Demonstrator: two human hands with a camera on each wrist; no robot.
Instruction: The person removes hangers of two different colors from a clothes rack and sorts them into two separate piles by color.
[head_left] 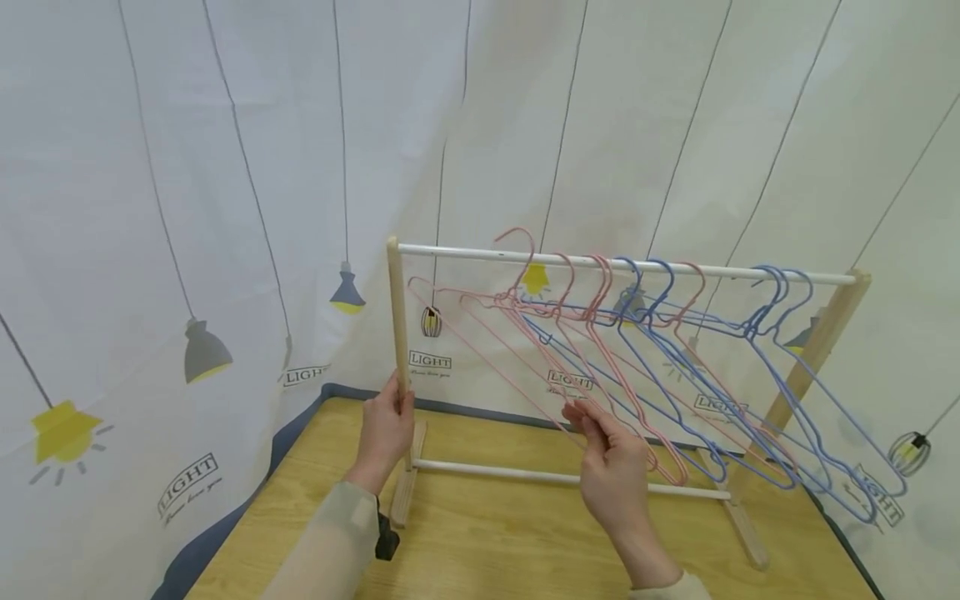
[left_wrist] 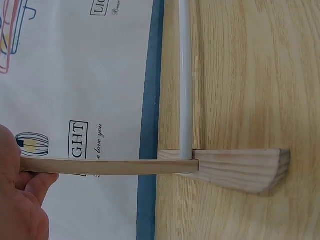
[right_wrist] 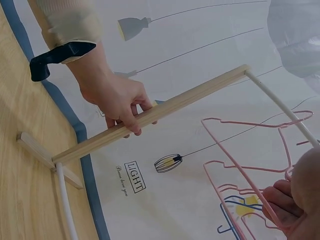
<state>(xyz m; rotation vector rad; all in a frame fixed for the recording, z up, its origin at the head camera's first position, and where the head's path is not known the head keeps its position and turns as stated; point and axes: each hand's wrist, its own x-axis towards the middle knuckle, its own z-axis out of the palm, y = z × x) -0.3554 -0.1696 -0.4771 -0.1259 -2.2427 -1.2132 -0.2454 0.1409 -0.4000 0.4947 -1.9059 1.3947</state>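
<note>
My left hand (head_left: 386, 432) grips the wooden left post (head_left: 397, 321) of a clothes rack, below its middle, with the thumb and fingers on opposite sides. A pink hanger (right_wrist: 235, 162), the leftmost on the rack, has its lower corner in my right hand (head_left: 618, 471); the fingers curl round it. Its hook (head_left: 532, 246) arches above the white top rod (head_left: 457, 251), and its other corner points left toward the post. More pink hangers (head_left: 639, 392) and several blue hangers (head_left: 806, 400) hang along the rod to the right. Part of the held corner is hidden by my palm.
The rack stands on a wooden table (head_left: 495, 533), with a white lower rod (head_left: 502, 472) and wooden feet (left_wrist: 240, 167). Behind it hangs a white curtain (head_left: 247, 167) printed with lamps. The right post (head_left: 813, 367) stands beyond the blue hangers.
</note>
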